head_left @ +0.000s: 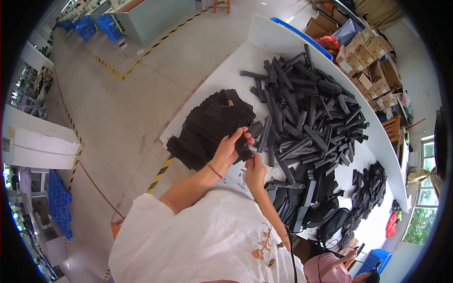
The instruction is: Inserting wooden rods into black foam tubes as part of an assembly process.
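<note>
Pinching a dark fabric piece [243,150] at the near right edge of a fanned black fabric stack [207,127], the two hands are working close together in front of the white shirt [203,236]. The left hand [230,147] is reaching up and to the right, its forearm slanting out of the white sleeve; the thumb is pointing away from the body, and the fingers are curling round the piece's far side, their tips showing beyond it. A thin beaded bracelet [215,172] is circling the left wrist. The right hand [255,170] is sitting slightly nearer the body, its forearm rising from the lower right and leaning toward the left; thumb and forefinger are closing on the piece's lower corner, and the other fingers are folding in beneath. The piece itself is hanging between both hands, above the white table [225,70].

Just beyond the fingertips, a big heap of dark grey rolled strips [306,108] is spreading toward the raised white table edge. Nearer the body on the right, black pouches [325,217] are lying beside a pile of crumpled black pieces [369,193]. At the lower right, a co-worker in a pink top [328,269] is sitting or standing by a blue basket [375,261]; which, I cannot tell.
</note>
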### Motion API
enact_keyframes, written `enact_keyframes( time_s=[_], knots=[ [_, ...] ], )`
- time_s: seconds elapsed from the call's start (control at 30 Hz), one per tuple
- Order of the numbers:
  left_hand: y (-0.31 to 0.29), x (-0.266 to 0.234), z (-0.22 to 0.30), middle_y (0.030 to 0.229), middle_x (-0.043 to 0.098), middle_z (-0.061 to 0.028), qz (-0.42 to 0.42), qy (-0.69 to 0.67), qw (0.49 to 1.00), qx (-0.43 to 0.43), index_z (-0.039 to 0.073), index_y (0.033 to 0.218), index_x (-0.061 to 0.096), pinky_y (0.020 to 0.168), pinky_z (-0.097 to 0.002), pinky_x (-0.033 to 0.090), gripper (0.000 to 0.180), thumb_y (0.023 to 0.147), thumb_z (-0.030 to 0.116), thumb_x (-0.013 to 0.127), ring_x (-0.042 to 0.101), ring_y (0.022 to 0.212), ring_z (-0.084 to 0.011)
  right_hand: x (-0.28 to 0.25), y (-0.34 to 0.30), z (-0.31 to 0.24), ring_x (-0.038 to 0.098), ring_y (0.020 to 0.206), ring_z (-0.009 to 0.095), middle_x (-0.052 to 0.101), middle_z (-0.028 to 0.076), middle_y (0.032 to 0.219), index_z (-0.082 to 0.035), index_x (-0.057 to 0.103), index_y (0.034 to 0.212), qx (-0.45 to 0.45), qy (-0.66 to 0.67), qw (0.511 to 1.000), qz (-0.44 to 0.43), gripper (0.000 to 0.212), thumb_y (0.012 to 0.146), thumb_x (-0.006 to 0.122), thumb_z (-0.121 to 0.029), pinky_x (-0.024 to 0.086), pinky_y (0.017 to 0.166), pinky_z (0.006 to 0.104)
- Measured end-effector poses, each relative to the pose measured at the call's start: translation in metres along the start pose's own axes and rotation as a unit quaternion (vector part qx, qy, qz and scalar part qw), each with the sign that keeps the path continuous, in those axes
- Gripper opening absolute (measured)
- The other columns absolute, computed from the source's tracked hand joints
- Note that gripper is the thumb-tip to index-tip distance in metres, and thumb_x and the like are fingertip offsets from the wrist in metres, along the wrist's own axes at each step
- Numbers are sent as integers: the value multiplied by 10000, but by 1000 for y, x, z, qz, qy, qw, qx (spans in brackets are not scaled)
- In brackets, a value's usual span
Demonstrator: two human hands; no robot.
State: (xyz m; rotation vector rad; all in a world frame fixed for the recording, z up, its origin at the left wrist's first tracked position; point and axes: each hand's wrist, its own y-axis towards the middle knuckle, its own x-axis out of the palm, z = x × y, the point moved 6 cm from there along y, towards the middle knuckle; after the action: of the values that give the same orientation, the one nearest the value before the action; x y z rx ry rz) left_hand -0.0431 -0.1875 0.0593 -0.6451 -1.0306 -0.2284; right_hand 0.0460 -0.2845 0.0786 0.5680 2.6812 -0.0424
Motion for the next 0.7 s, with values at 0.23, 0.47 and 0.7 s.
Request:
enact_keyframes(
  time_s=[0.23,0.47,0.7],
  knots=[
    [4,2,11,800,641,-84,60,27,997,27,23,983,630,668,-356,551,229,851,196,698,633,701,-216,-2,-24,10,505,536,141,529,61,609,15,550,990,78,-30,995,-57,134,938,493,-94,425,521,298],
    [3,14,-10,831,645,-92,24,36,999,14,11,974,627,696,-359,550,229,860,199,688,634,725,-213,-1,-9,0,523,504,211,541,118,595,11,532,907,33,-26,999,-23,178,969,448,-133,418,495,336],
    [0,19,-13,839,648,-103,12,33,999,8,0,981,627,728,-365,547,239,855,193,692,637,738,-230,0,-16,0,571,554,290,564,141,636,1,466,908,40,-19,999,-4,154,981,425,-128,437,531,382]
  ],
)
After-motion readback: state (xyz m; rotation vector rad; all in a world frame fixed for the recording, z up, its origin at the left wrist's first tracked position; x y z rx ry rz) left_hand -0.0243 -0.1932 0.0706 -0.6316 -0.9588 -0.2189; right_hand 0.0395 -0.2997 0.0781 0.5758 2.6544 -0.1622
